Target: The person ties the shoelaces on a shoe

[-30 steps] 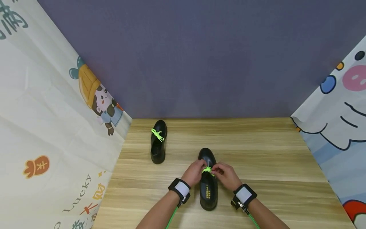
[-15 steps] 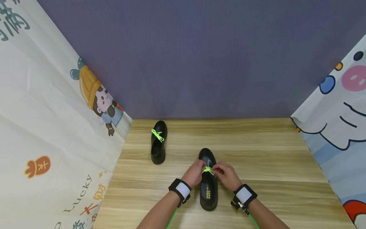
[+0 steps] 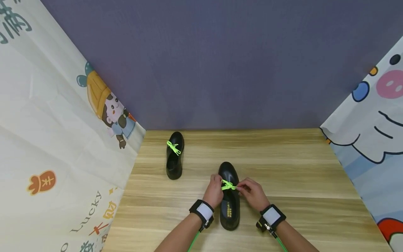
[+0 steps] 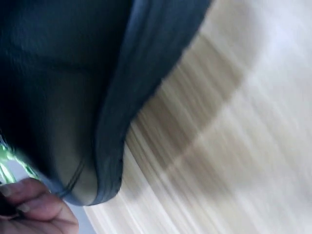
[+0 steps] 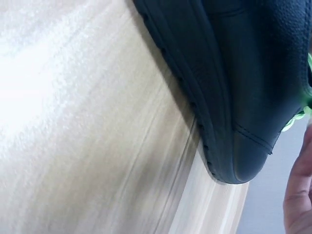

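A black shoe (image 3: 228,203) stands on the wooden table (image 3: 299,182), toe pointing away from me. Its neon green lace (image 3: 228,185) lies across the top. My left hand (image 3: 214,190) pinches the lace from the left and my right hand (image 3: 253,192) pinches it from the right, both pressed close to the shoe. In the left wrist view the shoe's side (image 4: 63,97) fills the frame, with a fingertip (image 4: 34,209) and a bit of green lace (image 4: 7,163) at the lower left. The right wrist view shows the shoe's toe and sole (image 5: 234,97) and a finger (image 5: 297,195) at the right edge.
A second black shoe (image 3: 174,157) with a tied neon green bow (image 3: 173,147) stands at the back left of the table. Printed cartoon cloths hang on the left (image 3: 63,140) and right (image 3: 371,133). A purple wall (image 3: 220,63) closes the back.
Both hands have slid slightly toward me and apart, drawing the green lace out sideways across the shoe. The far shoe has not moved.
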A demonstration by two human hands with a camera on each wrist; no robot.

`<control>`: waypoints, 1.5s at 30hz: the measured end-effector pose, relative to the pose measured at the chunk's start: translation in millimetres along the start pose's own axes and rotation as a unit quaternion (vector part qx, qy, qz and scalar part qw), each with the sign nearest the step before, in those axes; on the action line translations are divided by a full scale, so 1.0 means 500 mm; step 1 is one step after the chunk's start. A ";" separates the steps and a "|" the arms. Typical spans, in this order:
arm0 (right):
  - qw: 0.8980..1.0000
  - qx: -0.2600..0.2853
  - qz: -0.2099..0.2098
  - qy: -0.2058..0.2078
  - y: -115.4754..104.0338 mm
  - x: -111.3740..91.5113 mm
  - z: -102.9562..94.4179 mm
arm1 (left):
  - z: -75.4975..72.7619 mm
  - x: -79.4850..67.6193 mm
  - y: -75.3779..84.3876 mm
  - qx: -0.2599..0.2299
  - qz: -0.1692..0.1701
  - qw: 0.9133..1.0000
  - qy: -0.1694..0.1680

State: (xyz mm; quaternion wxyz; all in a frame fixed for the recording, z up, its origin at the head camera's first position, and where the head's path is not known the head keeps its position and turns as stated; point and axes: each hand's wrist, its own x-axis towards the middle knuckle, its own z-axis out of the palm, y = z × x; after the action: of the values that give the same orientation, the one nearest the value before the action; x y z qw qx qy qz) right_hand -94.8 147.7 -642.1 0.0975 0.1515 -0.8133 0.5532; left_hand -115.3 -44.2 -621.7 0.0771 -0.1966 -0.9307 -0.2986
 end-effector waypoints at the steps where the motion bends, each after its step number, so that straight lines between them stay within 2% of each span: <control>1: 1.000 0.002 0.002 0.001 -0.001 0.000 0.000 | 0.002 -0.001 0.001 -0.003 -0.006 1.000 0.011; 4: 1.000 -0.001 0.002 0.009 -0.004 0.003 0.001 | 0.004 -0.001 0.002 -0.024 -0.028 0.999 0.032; 7: 1.000 -0.007 -0.005 0.024 -0.007 0.009 0.001 | 0.000 0.000 0.002 -0.057 -0.050 0.996 0.036; 16: 0.998 0.002 0.001 0.055 -0.011 0.025 -0.006 | -0.011 0.007 -0.007 -0.166 -0.110 0.980 -0.009; 24: 0.995 -0.023 0.039 0.093 -0.008 0.028 -0.017 | -0.008 0.008 -0.012 -0.159 -0.122 0.980 -0.011; 27: 0.994 -0.032 0.043 0.099 -0.009 0.028 -0.018 | -0.008 0.007 -0.013 -0.155 -0.118 0.981 -0.012; 31: 0.989 -0.083 0.025 0.116 -0.009 0.022 -0.015 | -0.012 0.003 -0.015 -0.140 -0.113 0.984 -0.014; 34: 0.985 -0.115 -0.018 0.130 -0.013 0.012 -0.011 | -0.017 -0.005 -0.017 -0.128 -0.120 0.984 -0.013; 37: 0.985 -0.113 -0.081 0.101 -0.025 0.000 -0.004 | -0.023 -0.012 -0.022 -0.124 -0.117 0.985 -0.008; 40: 0.986 -0.114 -0.116 0.039 -0.034 -0.014 0.007 | -0.028 -0.017 -0.028 -0.131 -0.088 0.987 -0.001; 42: 0.986 -0.127 -0.110 0.014 -0.038 -0.020 0.016 | -0.031 -0.019 -0.031 -0.136 -0.055 0.989 0.000; 45: 0.985 -0.155 -0.080 0.014 -0.040 -0.023 0.027 | -0.035 -0.019 -0.033 -0.141 -0.005 0.990 -0.010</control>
State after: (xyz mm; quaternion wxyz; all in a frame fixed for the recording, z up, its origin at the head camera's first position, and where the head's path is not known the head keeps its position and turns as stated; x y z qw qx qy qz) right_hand -76.9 130.1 -633.5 0.1748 0.1912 -0.8730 0.4133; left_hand -113.1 -69.8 -618.9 0.0376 -0.2036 -0.8811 -0.4252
